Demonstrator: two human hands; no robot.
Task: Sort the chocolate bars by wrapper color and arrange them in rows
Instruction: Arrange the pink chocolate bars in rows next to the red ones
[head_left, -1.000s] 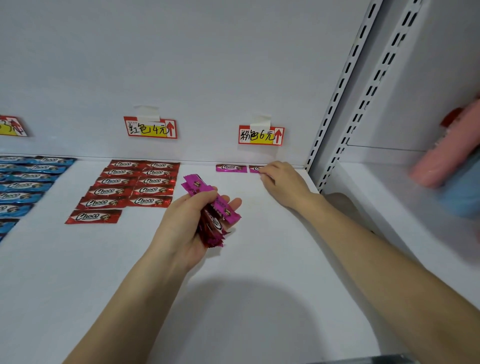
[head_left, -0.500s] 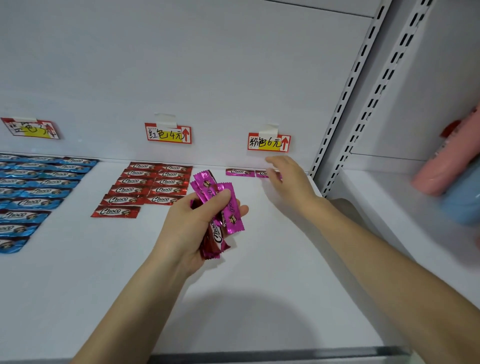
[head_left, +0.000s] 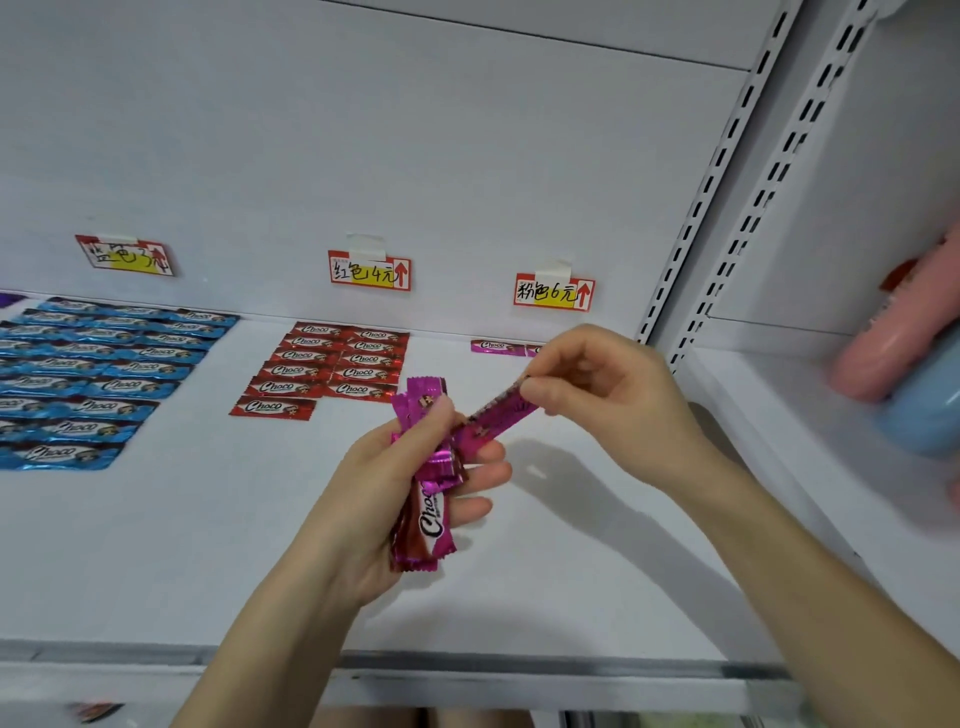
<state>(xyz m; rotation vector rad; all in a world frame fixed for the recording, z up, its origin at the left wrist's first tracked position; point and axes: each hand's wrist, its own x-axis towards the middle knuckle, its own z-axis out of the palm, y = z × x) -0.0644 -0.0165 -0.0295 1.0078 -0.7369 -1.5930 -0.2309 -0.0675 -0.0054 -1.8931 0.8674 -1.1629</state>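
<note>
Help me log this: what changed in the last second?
The right hand left the pink row at the back, came to the bunch and now pinches one pink bar. The left hand still grips the bunch; red rows and blue rows stayed.

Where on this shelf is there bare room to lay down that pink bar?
Bare shelf runs in front of the laid pink bars under the rightmost price tag, between the red rows and the right upright. The front strip near the shelf edge is bare too. The left is crowded with blue rows.
</note>
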